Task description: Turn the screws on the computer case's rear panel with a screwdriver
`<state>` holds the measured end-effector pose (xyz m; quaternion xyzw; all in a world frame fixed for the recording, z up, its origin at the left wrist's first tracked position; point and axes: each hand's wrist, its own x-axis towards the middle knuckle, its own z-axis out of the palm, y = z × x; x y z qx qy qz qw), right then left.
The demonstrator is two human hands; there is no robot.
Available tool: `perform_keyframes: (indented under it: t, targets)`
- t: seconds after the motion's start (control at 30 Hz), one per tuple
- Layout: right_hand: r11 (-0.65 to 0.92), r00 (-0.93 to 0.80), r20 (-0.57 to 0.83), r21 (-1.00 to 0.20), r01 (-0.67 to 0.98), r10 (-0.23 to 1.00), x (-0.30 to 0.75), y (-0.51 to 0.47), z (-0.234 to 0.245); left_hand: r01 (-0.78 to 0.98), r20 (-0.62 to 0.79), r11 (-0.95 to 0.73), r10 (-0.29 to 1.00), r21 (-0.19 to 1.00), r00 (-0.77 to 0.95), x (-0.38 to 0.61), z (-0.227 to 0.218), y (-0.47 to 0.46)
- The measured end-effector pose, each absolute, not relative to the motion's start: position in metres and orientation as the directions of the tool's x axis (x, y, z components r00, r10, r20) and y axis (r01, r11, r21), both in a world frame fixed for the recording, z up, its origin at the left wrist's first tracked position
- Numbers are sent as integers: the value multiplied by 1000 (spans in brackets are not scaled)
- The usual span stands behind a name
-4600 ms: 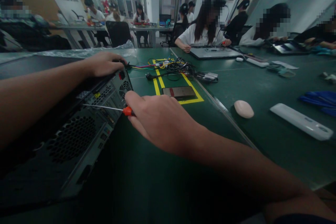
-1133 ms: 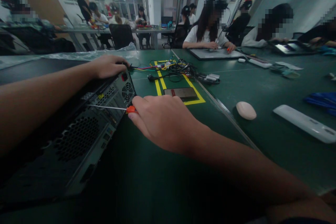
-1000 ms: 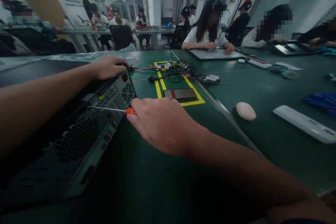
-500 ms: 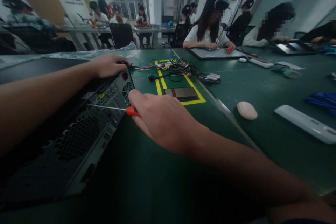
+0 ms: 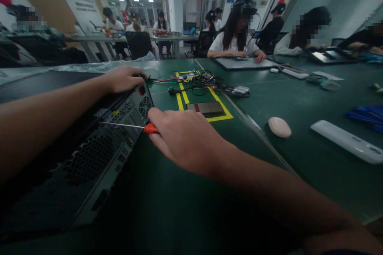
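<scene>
A black computer case lies at the left, its metal back panel with round vents and ports facing me. At its far upper corner my left hand grips the edge, fingers curled over it. My right hand is closed round the orange handle of a screwdriver. The long thin shaft points left, and its tip meets the back panel near the upper edge, by a yellow sticker. Whether the tip sits in a screw is too small to tell.
Beyond my hands are tangled cables and a dark brown box within yellow tape. On the right lie a pale rounded object and a long white device. A co-worker sits across the green table.
The view has tilted up slightly. My left hand stays on the case and the screwdriver tip remains at the same spot on the back panel.
</scene>
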<state>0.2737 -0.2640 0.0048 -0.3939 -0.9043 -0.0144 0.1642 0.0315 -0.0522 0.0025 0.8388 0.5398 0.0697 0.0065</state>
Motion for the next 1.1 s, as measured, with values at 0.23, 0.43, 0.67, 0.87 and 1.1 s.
perform_keyframes:
  t: [0.23, 0.43, 0.67, 0.87, 1.1]
  targets:
    - [688, -641, 293, -94, 719, 710, 275, -265, 6, 911, 97, -405, 913, 77, 397, 30, 3, -51]
    - [668, -623, 287, -90, 739, 728, 275, -264, 7, 909, 98, -408, 911, 82, 400, 31, 3, -52]
    - [669, -621, 299, -90, 737, 725, 274, -263, 4, 911, 113, -406, 911, 78, 396, 31, 2, -52]
    - [684, -646, 245, -120, 720, 723, 274, -263, 2, 907, 108, -412, 909, 89, 402, 29, 2, -50]
    - [684, -647, 226, -168, 710, 728, 270, -262, 4, 911, 102, -407, 911, 66, 399, 31, 4, -52]
